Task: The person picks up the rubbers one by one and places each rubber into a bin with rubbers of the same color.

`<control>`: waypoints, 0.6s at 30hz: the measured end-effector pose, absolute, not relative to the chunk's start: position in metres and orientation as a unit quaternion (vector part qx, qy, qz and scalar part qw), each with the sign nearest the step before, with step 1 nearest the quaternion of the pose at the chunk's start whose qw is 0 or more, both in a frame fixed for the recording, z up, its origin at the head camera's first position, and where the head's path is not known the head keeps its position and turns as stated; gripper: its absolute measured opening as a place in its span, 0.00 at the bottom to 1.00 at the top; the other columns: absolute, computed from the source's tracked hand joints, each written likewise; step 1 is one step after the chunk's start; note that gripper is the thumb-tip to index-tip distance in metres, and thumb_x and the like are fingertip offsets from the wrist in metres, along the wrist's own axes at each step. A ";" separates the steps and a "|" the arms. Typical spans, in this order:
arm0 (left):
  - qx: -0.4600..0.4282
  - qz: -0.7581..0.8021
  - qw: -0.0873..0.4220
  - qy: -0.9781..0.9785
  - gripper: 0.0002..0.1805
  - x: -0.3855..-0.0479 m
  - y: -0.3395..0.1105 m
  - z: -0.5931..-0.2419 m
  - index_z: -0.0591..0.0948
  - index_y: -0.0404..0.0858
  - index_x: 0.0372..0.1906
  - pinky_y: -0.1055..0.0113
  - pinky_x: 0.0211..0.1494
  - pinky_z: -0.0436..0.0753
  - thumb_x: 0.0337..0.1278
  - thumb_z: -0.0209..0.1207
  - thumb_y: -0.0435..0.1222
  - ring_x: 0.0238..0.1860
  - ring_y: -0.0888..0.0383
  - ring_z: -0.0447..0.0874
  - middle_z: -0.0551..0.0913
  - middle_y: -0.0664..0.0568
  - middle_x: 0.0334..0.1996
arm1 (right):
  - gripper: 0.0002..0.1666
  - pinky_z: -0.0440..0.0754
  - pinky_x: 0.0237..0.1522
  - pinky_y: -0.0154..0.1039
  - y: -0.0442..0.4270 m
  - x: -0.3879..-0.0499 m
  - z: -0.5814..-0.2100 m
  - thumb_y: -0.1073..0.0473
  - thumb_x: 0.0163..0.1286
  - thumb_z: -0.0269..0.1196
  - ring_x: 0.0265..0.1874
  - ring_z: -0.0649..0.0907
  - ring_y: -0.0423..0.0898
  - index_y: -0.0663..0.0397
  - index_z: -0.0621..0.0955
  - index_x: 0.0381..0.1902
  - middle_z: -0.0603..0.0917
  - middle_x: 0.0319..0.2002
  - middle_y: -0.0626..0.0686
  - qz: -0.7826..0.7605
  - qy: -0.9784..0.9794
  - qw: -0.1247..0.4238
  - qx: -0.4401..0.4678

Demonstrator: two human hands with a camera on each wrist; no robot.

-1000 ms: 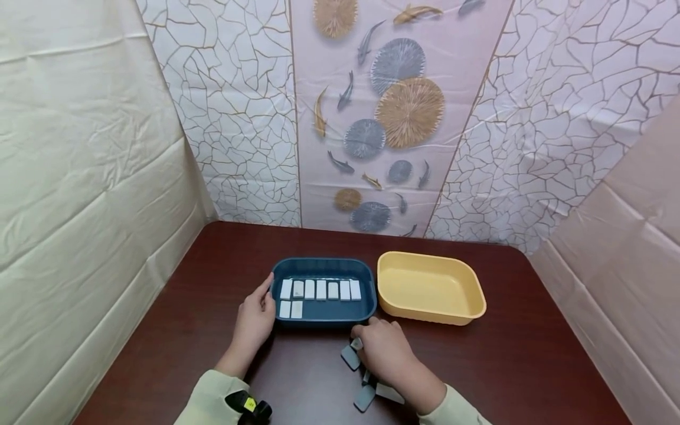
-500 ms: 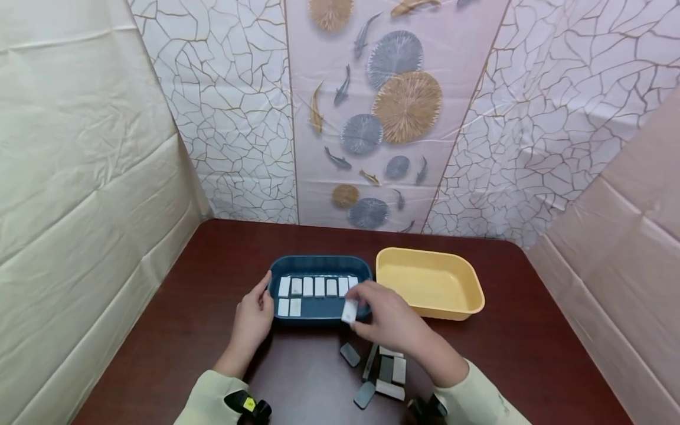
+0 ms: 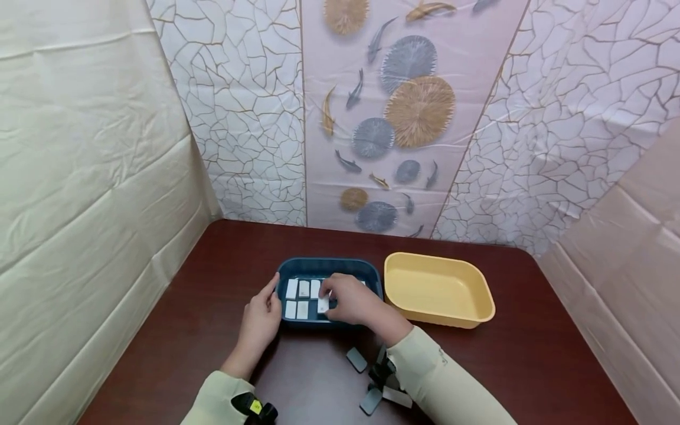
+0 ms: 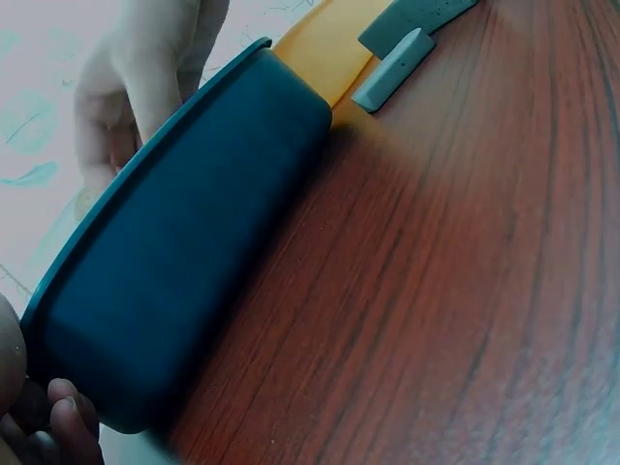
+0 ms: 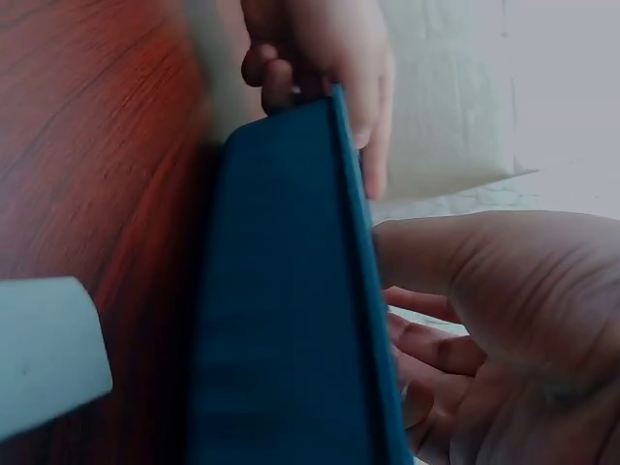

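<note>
A dark blue tray holds white rectangular tiles set in rows. My left hand grips its left end, with fingers curled against the outer wall in the right wrist view. Inside the tray, my right hand pinches a white tile between thumb and fingers. That tile is in the front row, just right of two white tiles. The right hand covers much of the back row's right part. In the left wrist view, the tray's wall hides what the right hand holds.
To the right of the blue tray stands a yellow tray. Loose pieces lie on the table in front, including a grey tile, another grey tile and a pale tile. The right sleeve partly covers this group.
My right hand picked up a white tile from the loose pieces, carried it over the tray's right side, then moved left into the front row. My left hand kept its grip.
</note>
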State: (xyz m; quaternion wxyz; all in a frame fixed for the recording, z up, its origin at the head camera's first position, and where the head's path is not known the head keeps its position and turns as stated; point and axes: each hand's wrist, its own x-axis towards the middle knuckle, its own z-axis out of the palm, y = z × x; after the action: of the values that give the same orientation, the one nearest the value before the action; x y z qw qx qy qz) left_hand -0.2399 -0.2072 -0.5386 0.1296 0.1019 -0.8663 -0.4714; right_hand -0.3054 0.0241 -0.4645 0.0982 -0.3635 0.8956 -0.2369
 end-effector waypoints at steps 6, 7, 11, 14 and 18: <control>0.084 -0.489 0.162 -0.853 0.30 -0.240 -0.208 -0.544 0.74 0.50 0.83 0.62 0.24 0.65 0.82 0.53 0.34 0.17 0.55 0.64 0.67 0.54 0.16 | 0.13 0.88 0.44 0.38 0.008 -0.312 -0.476 0.65 0.65 0.81 0.39 0.85 0.42 0.50 0.90 0.44 0.90 0.42 0.48 -0.228 0.892 0.122 -0.371; 0.082 -0.491 0.165 -0.851 0.30 -0.239 -0.207 -0.543 0.75 0.49 0.82 0.62 0.24 0.65 0.81 0.54 0.34 0.18 0.55 0.64 0.67 0.54 0.16 | 0.12 0.88 0.44 0.38 0.006 -0.313 -0.478 0.65 0.65 0.81 0.38 0.85 0.41 0.50 0.90 0.44 0.90 0.40 0.48 -0.226 0.892 0.123 -0.372; 0.078 -0.492 0.167 -0.851 0.30 -0.239 -0.208 -0.543 0.75 0.49 0.82 0.61 0.24 0.66 0.81 0.54 0.34 0.18 0.55 0.65 0.67 0.54 0.17 | 0.11 0.89 0.45 0.37 0.002 -0.313 -0.482 0.66 0.65 0.81 0.38 0.86 0.40 0.49 0.91 0.41 0.90 0.38 0.46 -0.223 0.894 0.124 -0.368; 0.090 -0.482 0.151 -0.859 0.30 -0.239 -0.207 -0.539 0.75 0.49 0.82 0.61 0.25 0.67 0.81 0.54 0.32 0.19 0.54 0.66 0.67 0.54 0.17 | 0.11 0.89 0.45 0.38 0.000 -0.314 -0.484 0.65 0.65 0.81 0.39 0.87 0.40 0.49 0.91 0.41 0.90 0.39 0.46 -0.222 0.897 0.123 -0.362; 0.091 -0.479 0.137 -0.862 0.30 -0.240 -0.208 -0.540 0.74 0.50 0.83 0.61 0.25 0.67 0.83 0.53 0.32 0.18 0.55 0.65 0.66 0.54 0.17 | 0.10 0.89 0.45 0.38 0.000 -0.316 -0.488 0.64 0.65 0.82 0.38 0.87 0.40 0.48 0.91 0.41 0.91 0.39 0.47 -0.219 0.900 0.120 -0.356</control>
State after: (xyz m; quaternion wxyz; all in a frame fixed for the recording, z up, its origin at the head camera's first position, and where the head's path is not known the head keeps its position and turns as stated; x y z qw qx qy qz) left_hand -0.2400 -0.2080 -0.5403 0.1370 0.0914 -0.8623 -0.4788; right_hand -0.3156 0.0002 -0.4876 0.1205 -0.3560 0.9004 -0.2191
